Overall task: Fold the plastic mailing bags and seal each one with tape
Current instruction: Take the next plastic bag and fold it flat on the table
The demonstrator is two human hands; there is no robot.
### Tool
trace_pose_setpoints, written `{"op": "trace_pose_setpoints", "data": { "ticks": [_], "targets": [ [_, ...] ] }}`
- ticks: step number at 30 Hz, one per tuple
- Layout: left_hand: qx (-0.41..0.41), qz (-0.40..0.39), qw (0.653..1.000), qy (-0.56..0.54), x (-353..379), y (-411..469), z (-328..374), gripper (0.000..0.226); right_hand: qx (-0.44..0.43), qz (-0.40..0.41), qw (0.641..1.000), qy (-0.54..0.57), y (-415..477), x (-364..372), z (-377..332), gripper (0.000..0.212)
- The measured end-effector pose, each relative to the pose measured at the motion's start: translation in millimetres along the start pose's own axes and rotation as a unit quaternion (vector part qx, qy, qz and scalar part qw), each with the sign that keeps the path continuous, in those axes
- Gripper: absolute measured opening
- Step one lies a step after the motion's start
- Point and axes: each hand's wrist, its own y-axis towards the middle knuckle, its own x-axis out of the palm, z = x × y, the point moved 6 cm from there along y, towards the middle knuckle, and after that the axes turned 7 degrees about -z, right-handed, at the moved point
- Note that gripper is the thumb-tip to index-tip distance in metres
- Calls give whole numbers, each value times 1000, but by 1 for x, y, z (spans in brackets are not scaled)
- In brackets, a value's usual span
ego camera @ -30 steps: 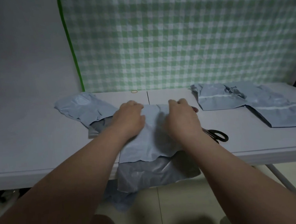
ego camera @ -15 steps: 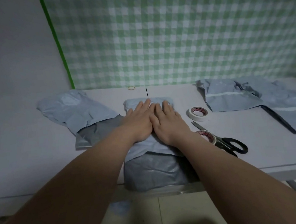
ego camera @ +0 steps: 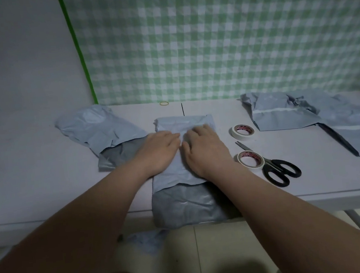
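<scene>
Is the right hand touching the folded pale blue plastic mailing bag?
Touching. Head view: the right hand rests on the folded pale blue plastic mailing bag.
</scene>
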Motion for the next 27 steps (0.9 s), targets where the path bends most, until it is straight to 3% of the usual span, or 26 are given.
{"op": "trace_pose_setpoints", "data": {
  "ticks": [3,9,12,15,17,19,22,27],
  "targets": [
    [-55,-40,998,14,5,-2,-26,56,-11,-98,995,17,3,19,1,47],
    [-102,-62,993,26,-1,-15,-54,63,48,-141,989,-6,2,29,7,60],
    [-130,39,988,72,-21,-17,-38,51,48,-119,992,-1,2,20,6,50],
    [-54,144,985,83,-34,-10,2,31,56,-55,996,29,8,6,15,33],
    [35,118,992,8,-25,-2,24,32,25,-16,999,26,8,4,17,35],
    [81,57,994,-54,-11,3,36,30,-9,-32,999,23,7,11,13,59],
    [47,-24,998,-26,7,7,30,45,2,-82,997,-5,8,25,21,88],
    [-31,-58,997,46,14,5,13,55,78,-89,993,8,1,23,31,60]
  ]
}}
